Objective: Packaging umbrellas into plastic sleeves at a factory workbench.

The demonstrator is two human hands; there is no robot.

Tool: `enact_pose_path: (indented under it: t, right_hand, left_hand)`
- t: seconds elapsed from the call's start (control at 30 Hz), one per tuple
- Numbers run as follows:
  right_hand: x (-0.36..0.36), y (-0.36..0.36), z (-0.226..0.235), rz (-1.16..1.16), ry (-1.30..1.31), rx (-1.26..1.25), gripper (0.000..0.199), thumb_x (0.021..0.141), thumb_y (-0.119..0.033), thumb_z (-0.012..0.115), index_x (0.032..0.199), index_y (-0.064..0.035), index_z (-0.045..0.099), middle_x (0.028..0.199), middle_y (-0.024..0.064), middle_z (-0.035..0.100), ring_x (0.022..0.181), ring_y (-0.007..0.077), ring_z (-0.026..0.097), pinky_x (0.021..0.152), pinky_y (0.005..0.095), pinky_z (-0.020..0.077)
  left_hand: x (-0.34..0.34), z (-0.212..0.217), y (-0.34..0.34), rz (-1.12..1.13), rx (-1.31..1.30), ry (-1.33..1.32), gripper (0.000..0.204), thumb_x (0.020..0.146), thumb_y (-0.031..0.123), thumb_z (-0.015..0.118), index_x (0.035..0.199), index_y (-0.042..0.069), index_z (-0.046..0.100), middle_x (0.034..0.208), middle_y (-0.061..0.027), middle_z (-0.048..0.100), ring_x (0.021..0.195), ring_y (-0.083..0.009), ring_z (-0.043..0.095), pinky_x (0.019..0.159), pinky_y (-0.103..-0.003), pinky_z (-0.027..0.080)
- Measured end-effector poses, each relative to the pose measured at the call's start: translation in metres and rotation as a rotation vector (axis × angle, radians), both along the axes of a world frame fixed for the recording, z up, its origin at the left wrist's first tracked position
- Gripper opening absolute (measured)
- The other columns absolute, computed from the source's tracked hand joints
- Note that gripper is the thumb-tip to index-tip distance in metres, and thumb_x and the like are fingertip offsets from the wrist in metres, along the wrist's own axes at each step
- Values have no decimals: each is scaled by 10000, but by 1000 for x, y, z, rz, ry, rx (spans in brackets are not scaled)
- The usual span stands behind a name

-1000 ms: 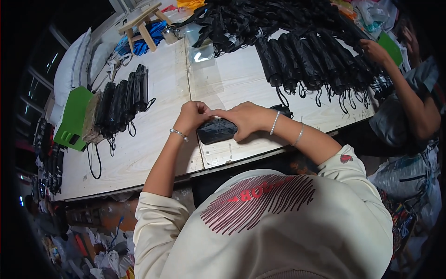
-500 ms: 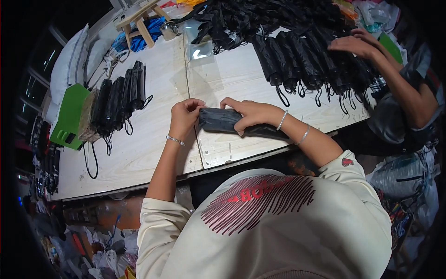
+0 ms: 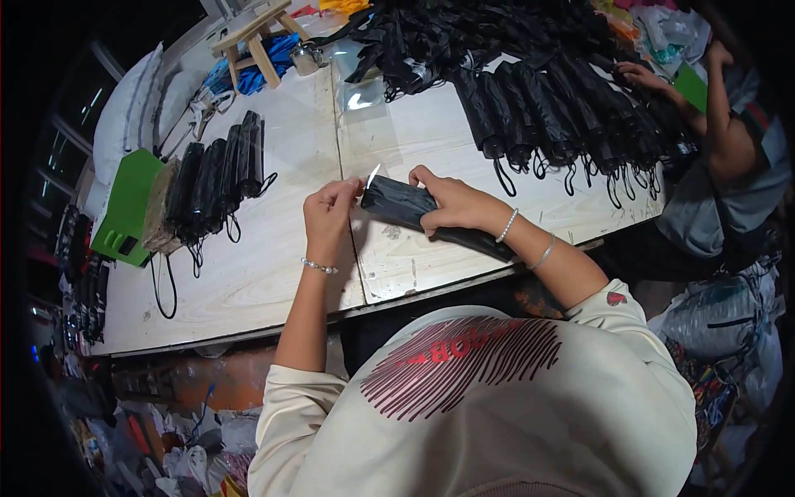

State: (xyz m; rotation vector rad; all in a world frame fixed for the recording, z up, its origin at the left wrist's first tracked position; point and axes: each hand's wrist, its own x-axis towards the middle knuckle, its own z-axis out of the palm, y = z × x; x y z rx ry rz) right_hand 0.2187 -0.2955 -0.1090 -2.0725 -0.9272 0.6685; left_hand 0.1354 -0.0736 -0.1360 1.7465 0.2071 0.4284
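A folded black umbrella (image 3: 402, 201) lies slantwise just above the front part of the table. My right hand (image 3: 464, 204) is closed around its middle, thumb on the near side and fingers on the far side. At the umbrella's left end, my left hand (image 3: 333, 207) is pinched shut; what sits between its fingertips is too small to make out. A thin white strip or glint (image 3: 374, 175) shows at that end, beside the left fingertips. The umbrella's right end runs under my right wrist.
Several folded black umbrellas (image 3: 217, 178) with wrist loops lean on a block by a green board (image 3: 124, 211) at left. More umbrellas (image 3: 538, 116) lie in a row at far right, below a black fabric heap (image 3: 464, 33). Clear plastic sheets (image 3: 360, 87) and a co-worker's hand (image 3: 642, 76) are beyond.
The umbrella's left end has tilted up and away, and the white strip now shows there. The co-worker's hands have moved apart, away from the umbrella row toward the right.
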Motion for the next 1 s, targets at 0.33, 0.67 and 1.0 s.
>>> enact_pose_path:
  t: [0.33, 0.67, 1.0]
  right_hand:
    - [-19, -3, 16, -63, -287, 97, 586, 644, -136, 670, 1160, -112, 392, 782, 144, 653, 639, 326, 591, 596, 370, 443]
    - [-24, -4, 32, -5, -16, 268, 571, 620, -85, 695, 1105, -94, 393, 810, 146, 667, 624, 280, 589, 598, 349, 438]
    - [-20, 1, 33, 35, 424, 465, 588, 598, 2, 645, 1111, -112, 379, 814, 64, 611, 653, 144, 501, 629, 239, 382]
  left_hand:
    - [7, 1, -20, 446, -62, -215, 450, 850, 127, 707, 1244, -34, 563, 1009, -118, 645, 819, -153, 568, 793, -213, 458]
    - [-7, 19, -24, -133, -567, -251, 536, 876, 162, 673, 1343, 2, 464, 1209, -165, 586, 1085, -220, 557, 941, -290, 451]
    - [-13, 36, -62, -203, -1049, -499, 508, 914, 255, 632, 1334, 12, 485, 1238, -153, 584, 1111, -263, 573, 989, -306, 437]
